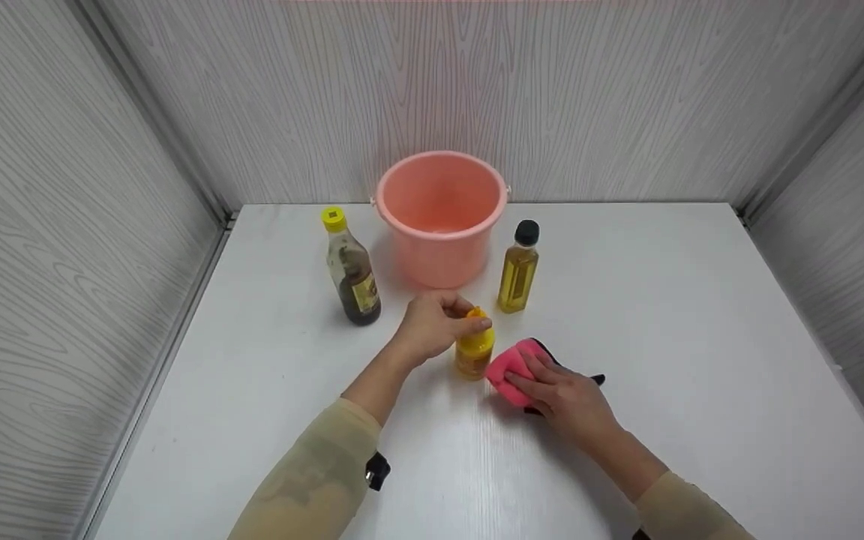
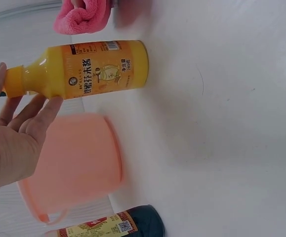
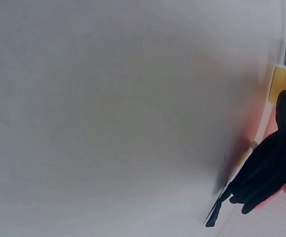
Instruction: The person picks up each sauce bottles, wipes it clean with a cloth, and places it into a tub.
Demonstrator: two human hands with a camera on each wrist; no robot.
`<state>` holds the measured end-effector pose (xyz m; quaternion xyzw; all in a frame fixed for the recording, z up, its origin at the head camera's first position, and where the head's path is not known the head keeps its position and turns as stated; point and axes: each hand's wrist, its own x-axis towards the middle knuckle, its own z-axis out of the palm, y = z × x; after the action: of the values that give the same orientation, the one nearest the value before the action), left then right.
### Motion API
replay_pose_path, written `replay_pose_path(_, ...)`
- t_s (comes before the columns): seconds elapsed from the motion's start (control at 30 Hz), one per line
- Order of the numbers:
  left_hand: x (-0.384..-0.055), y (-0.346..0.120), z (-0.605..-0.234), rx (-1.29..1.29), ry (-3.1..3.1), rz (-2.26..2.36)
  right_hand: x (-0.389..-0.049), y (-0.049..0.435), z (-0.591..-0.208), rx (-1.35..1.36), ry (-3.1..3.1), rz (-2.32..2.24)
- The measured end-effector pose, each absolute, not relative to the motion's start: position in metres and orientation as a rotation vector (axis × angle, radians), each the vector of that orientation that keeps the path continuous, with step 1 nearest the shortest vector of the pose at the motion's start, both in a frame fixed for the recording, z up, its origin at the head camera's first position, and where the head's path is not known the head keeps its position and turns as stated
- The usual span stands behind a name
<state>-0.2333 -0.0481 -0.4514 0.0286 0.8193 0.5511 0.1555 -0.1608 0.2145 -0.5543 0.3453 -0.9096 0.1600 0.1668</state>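
Note:
My left hand (image 1: 433, 328) pinches the top of a yellow squeeze bottle (image 2: 96, 69) between thumb and fingers. The bottle is upright and wears a yellow label with Chinese writing; the left wrist view shows it sideways. Just right of it, my right hand (image 1: 568, 403) grips a folded pink fuzzy cloth (image 1: 513, 373), with its fingers spread over the top. Black fabric with narrow ends (image 3: 266, 170) hangs out under the cloth, and its exact kind is unclear. Between cloth and bottle the gap is small in the head view.
Behind the hands stands a pink bucket (image 1: 443, 259). A dark sauce bottle with a yellow cap (image 1: 355, 277) is to its left, and a black-capped oil bottle (image 1: 519, 270) to its right. Grey wood-patterned walls (image 1: 432, 82) enclose the white table (image 1: 672, 315) at the back and sides.

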Motion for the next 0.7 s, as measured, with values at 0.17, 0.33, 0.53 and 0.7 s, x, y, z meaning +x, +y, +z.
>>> replay_pose_path(0.17, -0.235, -0.052, -0.452, 0.131, 2.324, 1.587, -0.159, 0.214, -0.552, 0.961, -2.595, 0.467)
replay_pose_path(0.33, -0.237, -0.056, -0.452, 0.144, 2.291, 1.577, -0.159, 0.212, -0.549, 0.935, -2.620, 0.474)
replay_pose_path(0.53, -0.240, -0.062, -0.452, 0.162, 2.280, 1.540, -0.160, 0.208, -0.545, 0.922, -2.544, 0.488)
replay_pose_path(0.7, -0.242, -0.064, -0.450, 0.202, 2.267, 1.517, -0.161, 0.206, -0.543, 0.931, -2.473, 0.505)
